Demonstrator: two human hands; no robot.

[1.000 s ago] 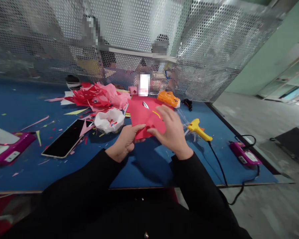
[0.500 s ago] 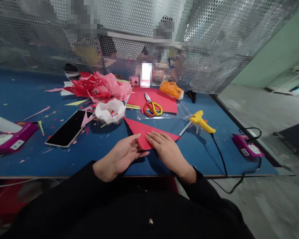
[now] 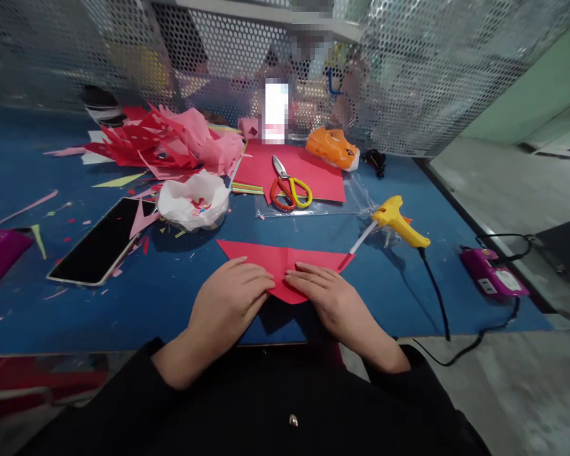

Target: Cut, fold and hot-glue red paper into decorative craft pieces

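Observation:
A folded sheet of red paper point(image 3: 281, 258), roughly a triangle with its long edge away from me and a crease down the middle, lies at the table's near side. My left hand point(image 3: 228, 303) is closed on its left part, fingers together on top and thumb hidden. From the other side my right hand point(image 3: 333, 303) grips the paper's right part, fingers also lying over it. The paper's right tip meets the glue stick of a yellow glue gun point(image 3: 399, 220). Beyond the paper, scissors point(image 3: 289, 190) with red and yellow handles rest on red sheets point(image 3: 323, 171).
Left of the paper are a white scrap-filled bowl point(image 3: 190, 199), a phone point(image 3: 99, 244) and a heap of red and pink paper point(image 3: 171, 139). An orange packet point(image 3: 332, 149) lies behind. A purple power strip point(image 3: 491, 272) sits right, its cord crossing the edge. A lit screen point(image 3: 275, 107) stands at the back.
My left hand has turned from palm-up beside the paper to lying over its left part. The paper has rotated so its long edge is nearly level. The view has tilted downward.

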